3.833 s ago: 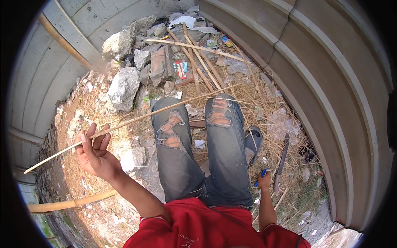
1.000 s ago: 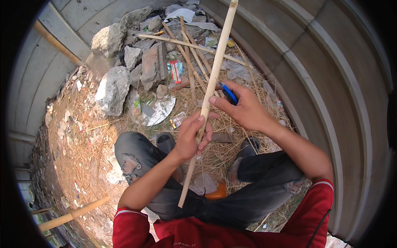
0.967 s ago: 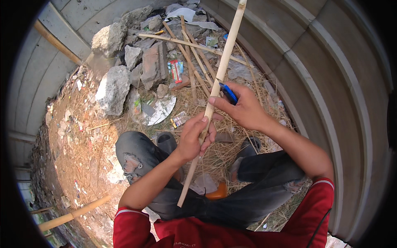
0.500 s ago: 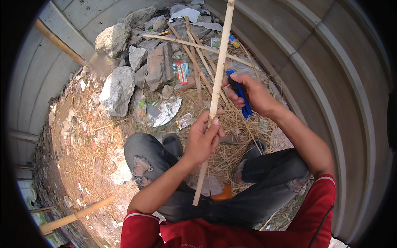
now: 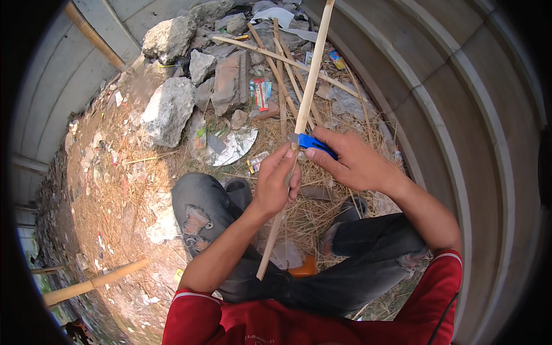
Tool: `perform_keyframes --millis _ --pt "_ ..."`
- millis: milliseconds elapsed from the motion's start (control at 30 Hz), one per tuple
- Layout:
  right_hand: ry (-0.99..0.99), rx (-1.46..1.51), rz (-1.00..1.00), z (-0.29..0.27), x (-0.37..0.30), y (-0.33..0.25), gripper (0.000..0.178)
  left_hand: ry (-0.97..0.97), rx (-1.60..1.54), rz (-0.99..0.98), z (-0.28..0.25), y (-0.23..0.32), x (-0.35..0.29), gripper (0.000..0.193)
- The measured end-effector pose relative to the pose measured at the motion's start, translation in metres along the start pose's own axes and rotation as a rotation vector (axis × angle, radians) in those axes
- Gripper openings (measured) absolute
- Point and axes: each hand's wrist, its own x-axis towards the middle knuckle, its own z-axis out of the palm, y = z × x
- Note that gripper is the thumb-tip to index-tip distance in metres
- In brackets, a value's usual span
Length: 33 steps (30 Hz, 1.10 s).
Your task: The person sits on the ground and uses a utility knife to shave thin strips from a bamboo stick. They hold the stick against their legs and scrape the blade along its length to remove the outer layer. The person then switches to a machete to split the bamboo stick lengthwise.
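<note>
A long pale bamboo strip (image 5: 312, 80) slants up from over my lap past the top of the view. Around its lower part my left hand (image 5: 275, 178) is closed, thumb along the strip near a joint. My right hand (image 5: 351, 158) grips a blue utility knife (image 5: 315, 144). The knife's front end meets the strip just above my left thumb. Its blade is too small to make out clearly. Below my left hand, the strip's lower end (image 5: 267, 253) hangs over my legs.
Several bamboo strips (image 5: 287, 75) lie crossed on the ground ahead. Broken concrete and rocks (image 5: 169, 112) are piled to their left. A ribbed metal wall (image 5: 443, 98) curves close on my right. Straw (image 5: 313, 218) and litter cover the ground. Something orange (image 5: 305, 266) lies between my legs.
My right hand has brought the blue knife left and down onto the bamboo strip. The strip's lower end has shifted slightly left, still in my left hand.
</note>
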Motion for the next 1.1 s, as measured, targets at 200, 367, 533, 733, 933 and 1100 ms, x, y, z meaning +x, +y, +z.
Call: perform_keyframes --millis 200,367,533,733,933,1100 --pt "0.000 -0.217 0.185 0.013 -0.001 -0.021 0.048 0.037 -0.028 0.020 0.000 0.010 -0.001 0.047" --pt "0.071 -0.331 0.133 0.026 0.006 -0.010 0.051 0.047 -0.027 0.023 -0.009 0.008 -0.004 0.042" --pt "0.155 -0.464 -0.002 0.052 0.008 0.018 0.050 0.074 -0.069 -0.028 -0.018 -0.013 -0.007 0.029" --pt "0.108 -0.583 -0.003 0.063 0.014 0.029 0.057 0.099 -0.135 -0.134 -0.023 -0.017 -0.015 0.024" --pt "0.242 -0.718 0.043 0.058 0.025 0.055 0.059 0.102 -0.135 -0.213 -0.026 -0.017 -0.017 0.035" --pt "0.493 -0.832 0.271 -0.025 0.020 0.110 0.058 -0.115 -0.116 -0.309 -0.020 -0.007 -0.040 0.042"
